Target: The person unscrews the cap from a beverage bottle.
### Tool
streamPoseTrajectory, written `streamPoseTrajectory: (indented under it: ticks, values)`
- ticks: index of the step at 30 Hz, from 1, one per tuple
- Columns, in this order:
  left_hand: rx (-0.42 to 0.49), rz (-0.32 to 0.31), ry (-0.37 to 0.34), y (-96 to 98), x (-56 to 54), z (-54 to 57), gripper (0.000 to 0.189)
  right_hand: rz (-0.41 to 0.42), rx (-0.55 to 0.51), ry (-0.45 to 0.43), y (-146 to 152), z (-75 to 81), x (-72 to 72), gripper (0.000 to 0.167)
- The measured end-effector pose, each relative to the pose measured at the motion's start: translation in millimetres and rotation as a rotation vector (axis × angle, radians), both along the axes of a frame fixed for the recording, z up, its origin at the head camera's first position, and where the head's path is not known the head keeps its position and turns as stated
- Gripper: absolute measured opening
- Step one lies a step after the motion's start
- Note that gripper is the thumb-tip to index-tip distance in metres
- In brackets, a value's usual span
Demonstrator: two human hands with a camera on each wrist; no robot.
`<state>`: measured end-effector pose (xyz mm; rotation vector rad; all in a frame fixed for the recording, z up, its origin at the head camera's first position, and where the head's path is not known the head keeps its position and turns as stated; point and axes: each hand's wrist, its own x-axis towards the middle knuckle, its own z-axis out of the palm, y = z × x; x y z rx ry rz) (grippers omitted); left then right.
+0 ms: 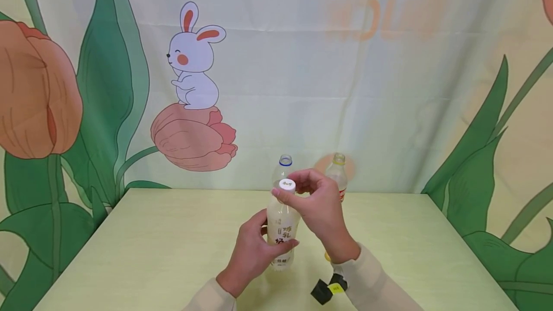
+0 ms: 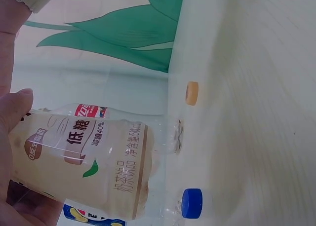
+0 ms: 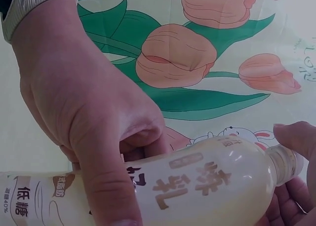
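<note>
A clear plastic bottle of pale milk tea point(image 1: 280, 220) stands upright between my hands in the head view. My left hand point(image 1: 255, 249) grips its lower body, thumb across the front of the label. Up at the neck, my right hand point(image 1: 317, 205) pinches the white cap point(image 1: 287, 185) between thumb and fingers. The cap sits on the bottle's mouth. In the right wrist view, the left hand point(image 3: 98, 117) wraps the bottle's body point(image 3: 212, 181), and the right hand's fingers point(image 3: 291, 196) are around the neck end. The left wrist view shows the bottle's base point(image 2: 140, 171) just off the tabletop.
Two uncapped bottles stand behind: one with a blue neck ring point(image 1: 285, 161), another with a yellow ring point(image 1: 339, 160) and red label. A blue cap point(image 2: 191, 203) and an orange-yellow cap point(image 2: 192, 93) lie on the table point(image 1: 173, 239). A black device point(image 1: 321, 292) is by the right cuff.
</note>
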<state>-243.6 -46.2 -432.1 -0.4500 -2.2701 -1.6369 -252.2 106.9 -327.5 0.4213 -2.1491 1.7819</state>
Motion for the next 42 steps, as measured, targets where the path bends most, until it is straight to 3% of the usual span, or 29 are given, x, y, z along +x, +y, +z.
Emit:
streamPoseTrajectory:
  ticks: [13, 19, 27, 30, 37, 42]
  values:
    - [-0.007, -0.016, -0.027, -0.7, -0.7, 0.7, 0.055, 0.080, 0.020, 0.042, 1.5, -5.6, -0.6, 0.026]
    - [0.006, -0.013, -0.016, 0.2, -1.2, 0.7, 0.055, 0.139, 0.032, 0.109, 1.0, -7.5, -2.1, 0.028]
    - [0.002, -0.005, -0.009, -0.2, -1.3, 0.5, 0.055, 0.159, 0.048, 0.116, 0.1, -7.6, -1.1, 0.034]
    - [-0.001, -0.005, -0.012, -0.5, -0.7, 0.8, 0.055, 0.129, 0.056, 0.102, 0.1, -6.4, -1.2, 0.038]
    - [-0.010, -0.013, -0.010, -1.0, -0.2, 0.8, 0.056, -0.039, 0.071, 0.038, -1.1, -1.6, -0.2, 0.045]
    - [-0.007, -0.008, -0.004, -0.5, 0.2, 0.5, 0.055, -0.081, 0.080, 0.026, -2.1, -0.2, 1.6, 0.037]
